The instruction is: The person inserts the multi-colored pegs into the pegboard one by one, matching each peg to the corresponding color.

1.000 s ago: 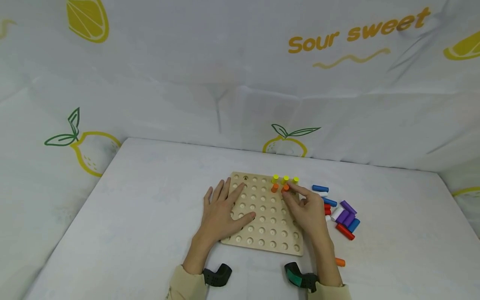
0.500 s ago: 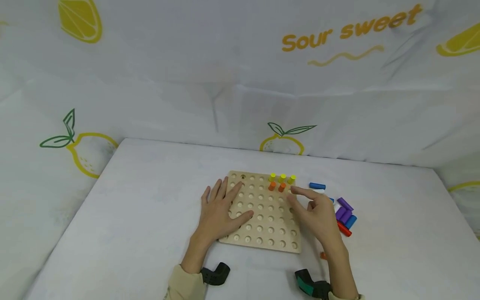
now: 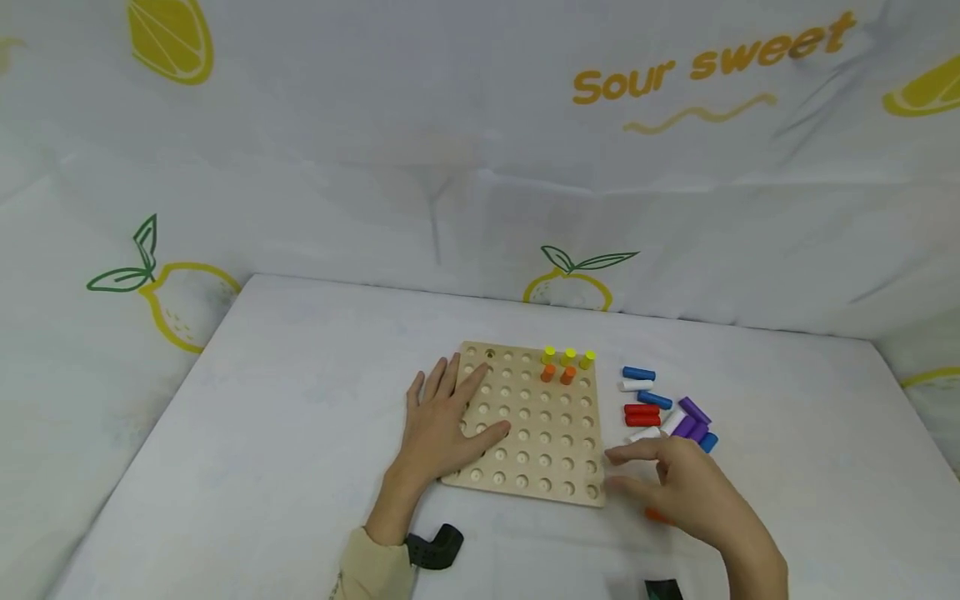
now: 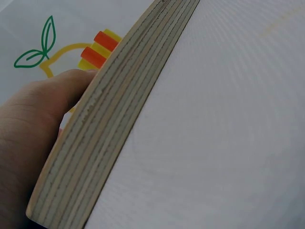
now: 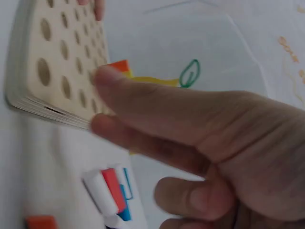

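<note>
A square wooden pegboard point(image 3: 534, 442) with rows of round holes lies on the white table. Three yellow pegs point(image 3: 569, 357) stand along its far edge towards the right, and two orange pegs point(image 3: 567, 376) stand in the row before them. My left hand point(image 3: 438, 425) rests spread over the board's left side, fingers straight. Off the board's near right edge, my right hand point(image 3: 686, 483) hovers with thumb and index finger apart and nothing between them. Partly hidden under that hand lies a loose orange peg point(image 3: 658, 517); the right wrist view shows this orange peg point(image 5: 42, 222) at its lower edge.
Right of the board lies a loose group of pegs: red pegs point(image 3: 642, 415), blue pegs point(image 3: 655, 400), white pegs point(image 3: 637, 385) and purple pegs point(image 3: 695, 410). A white cloth printed with lemons point(image 3: 567, 290) hangs behind the table.
My right hand has let go of the second orange peg, now standing in the board, and has moved right and nearer, over the loose orange peg. The left hand has stayed put.
</note>
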A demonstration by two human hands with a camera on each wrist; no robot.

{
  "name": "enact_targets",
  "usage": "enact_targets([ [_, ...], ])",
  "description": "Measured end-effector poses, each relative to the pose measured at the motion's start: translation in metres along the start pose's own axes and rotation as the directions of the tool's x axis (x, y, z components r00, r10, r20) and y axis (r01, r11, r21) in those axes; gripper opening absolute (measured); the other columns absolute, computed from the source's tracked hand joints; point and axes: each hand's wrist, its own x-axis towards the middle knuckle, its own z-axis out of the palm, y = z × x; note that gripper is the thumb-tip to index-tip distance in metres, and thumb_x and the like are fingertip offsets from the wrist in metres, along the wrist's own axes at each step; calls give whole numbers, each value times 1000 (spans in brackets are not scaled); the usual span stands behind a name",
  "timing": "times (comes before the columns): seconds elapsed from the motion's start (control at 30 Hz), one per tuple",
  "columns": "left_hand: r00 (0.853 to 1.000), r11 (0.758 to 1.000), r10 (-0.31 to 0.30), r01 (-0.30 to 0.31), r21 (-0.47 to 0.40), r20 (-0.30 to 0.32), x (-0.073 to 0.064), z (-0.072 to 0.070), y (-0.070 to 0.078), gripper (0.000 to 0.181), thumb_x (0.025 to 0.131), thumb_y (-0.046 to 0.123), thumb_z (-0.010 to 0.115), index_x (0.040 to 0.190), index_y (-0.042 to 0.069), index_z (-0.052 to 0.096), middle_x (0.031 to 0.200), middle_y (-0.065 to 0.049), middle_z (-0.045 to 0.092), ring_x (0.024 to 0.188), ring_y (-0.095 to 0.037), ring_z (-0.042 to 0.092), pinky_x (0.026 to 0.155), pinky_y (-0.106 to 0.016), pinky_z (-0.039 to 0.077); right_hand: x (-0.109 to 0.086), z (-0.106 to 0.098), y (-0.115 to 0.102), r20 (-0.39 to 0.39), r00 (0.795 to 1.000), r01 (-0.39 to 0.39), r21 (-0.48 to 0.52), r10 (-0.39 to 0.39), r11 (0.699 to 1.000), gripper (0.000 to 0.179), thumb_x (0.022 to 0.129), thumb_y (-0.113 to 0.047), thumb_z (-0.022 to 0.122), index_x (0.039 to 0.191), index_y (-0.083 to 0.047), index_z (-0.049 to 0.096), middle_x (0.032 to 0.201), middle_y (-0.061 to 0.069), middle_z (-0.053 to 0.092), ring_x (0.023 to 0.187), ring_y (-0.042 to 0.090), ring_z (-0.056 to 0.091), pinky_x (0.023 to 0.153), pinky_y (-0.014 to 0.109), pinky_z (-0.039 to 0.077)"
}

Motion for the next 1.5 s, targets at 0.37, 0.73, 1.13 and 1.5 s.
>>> enact_targets([
  [0.37,1000,1000,1,-1,1,4,0,0,1,86,85,65,66,157,23,44,168,-18,27,159,-39,20,125,-65,8,-12,-12,20,147,968,-182,-149,203,972,34,76,-41,88,102,-20,83,107,-2,80,112,38,68,89,58,56],
  [0.73,1000,1000,-9,9,3,5,0,0,1,86,84,65,65,157,24,43,168,-18,28,159,-38,20,125,-65,7,-5,-8,37,229,918,-299,-136,323,945,35,72,-30,92,102,-14,82,106,4,79,111,34,64,86,59,55],
  [1.13,1000,1000,-10,9,10,8,0,0,1,86,84,65,65,157,23,44,168,-18,28,159,-38,20,125,-65,8,-1,-5,39,201,935,-265,-147,292,953,22,76,-21,89,95,-13,82,104,6,79,111,37,65,90,60,55],
  [1.5,1000,1000,-7,7,1,-1,1,0,1,86,84,64,66,156,22,44,168,-18,27,159,-38,20,125,-64,8,9,-4,34,88,968,-218,-177,236,960,23,80,-23,87,101,-13,82,102,3,79,105,30,67,90,61,56],
])
